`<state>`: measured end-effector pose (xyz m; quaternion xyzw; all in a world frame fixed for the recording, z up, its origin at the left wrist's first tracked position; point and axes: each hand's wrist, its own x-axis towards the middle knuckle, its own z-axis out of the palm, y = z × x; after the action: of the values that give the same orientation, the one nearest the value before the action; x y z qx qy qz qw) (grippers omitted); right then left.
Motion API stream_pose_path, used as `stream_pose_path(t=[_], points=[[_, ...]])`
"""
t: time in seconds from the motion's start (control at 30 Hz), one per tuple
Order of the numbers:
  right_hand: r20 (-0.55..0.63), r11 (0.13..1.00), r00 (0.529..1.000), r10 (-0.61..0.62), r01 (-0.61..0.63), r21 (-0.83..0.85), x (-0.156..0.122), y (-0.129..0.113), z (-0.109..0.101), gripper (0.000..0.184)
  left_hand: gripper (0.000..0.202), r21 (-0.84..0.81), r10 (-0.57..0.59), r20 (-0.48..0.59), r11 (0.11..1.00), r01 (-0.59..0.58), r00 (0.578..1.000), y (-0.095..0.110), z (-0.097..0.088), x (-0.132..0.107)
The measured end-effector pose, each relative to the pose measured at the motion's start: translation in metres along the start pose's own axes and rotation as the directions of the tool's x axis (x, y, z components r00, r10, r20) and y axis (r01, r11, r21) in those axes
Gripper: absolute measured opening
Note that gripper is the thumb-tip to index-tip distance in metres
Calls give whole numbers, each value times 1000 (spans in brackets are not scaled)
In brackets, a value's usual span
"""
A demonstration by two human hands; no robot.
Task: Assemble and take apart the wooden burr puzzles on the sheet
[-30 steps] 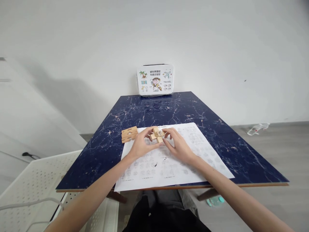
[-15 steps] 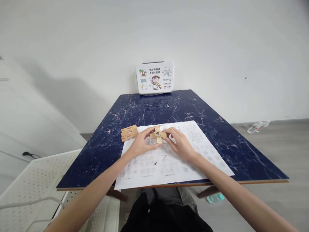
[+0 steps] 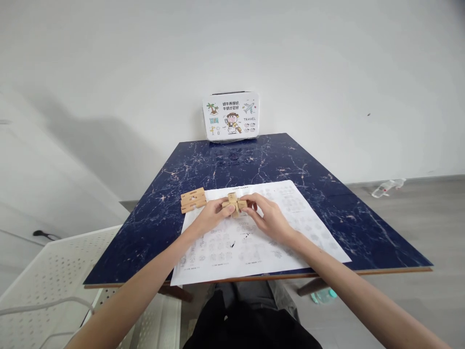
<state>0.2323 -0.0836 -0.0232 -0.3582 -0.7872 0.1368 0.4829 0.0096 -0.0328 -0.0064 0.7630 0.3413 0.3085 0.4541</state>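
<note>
Between my hands is a small cross-shaped wooden puzzle (image 3: pixel 233 197) made of interlocking light-wood pieces. My left hand (image 3: pixel 209 216) is closed on its left side, the thumb pressing on its front. On the other side my right hand (image 3: pixel 271 218) pinches the right arm of the cross between thumb and fingers. Both hands are over a white printed sheet (image 3: pixel 261 252) covered with rows of small drawings. Left of my left hand lie several notched wooden pieces (image 3: pixel 192 199), side by side at the sheet's upper left corner.
A dark blue marbled table (image 3: pixel 240 160) carries everything. At its far edge a white cartoon-printed case (image 3: pixel 232 116) leans on the wall. A white perforated rack (image 3: pixel 61 271) stands at lower left. Plastic bottles (image 3: pixel 388 188) lie on the floor to the right.
The puzzle has been tilted and turned in my hands. My left thumb has moved from below it onto its front. The wooden pieces on the table have stayed put.
</note>
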Motion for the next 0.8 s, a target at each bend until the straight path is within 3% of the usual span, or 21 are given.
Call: stream_pose_path(t=[0.27, 0.4, 0.53, 0.63, 0.8], points=[[-27, 999, 999, -28, 28, -17, -1, 2, 0, 16, 54, -24, -48, 85, 998, 50, 995, 8, -1, -2], [-71, 999, 997, -5, 2, -52, -1, 4, 0, 14, 46, -94, -30, 49, 995, 34, 998, 12, 2, -2], [-102, 996, 994, 48, -55, -67, -1, 4, 1, 19, 57, -140, -10, 57, 990, 18, 998, 10, 7, -2], [-90, 996, 992, 88, -90, -12, 1, 1, 0, 22, 57, -135, -20, 40, 991, 25, 999, 8, 9, -1], [-118, 984, 981, 152, -139, 111, 3, -1, -1, 24, 55, -289, -58, -13, 956, 52, 998, 3, 5, 3]])
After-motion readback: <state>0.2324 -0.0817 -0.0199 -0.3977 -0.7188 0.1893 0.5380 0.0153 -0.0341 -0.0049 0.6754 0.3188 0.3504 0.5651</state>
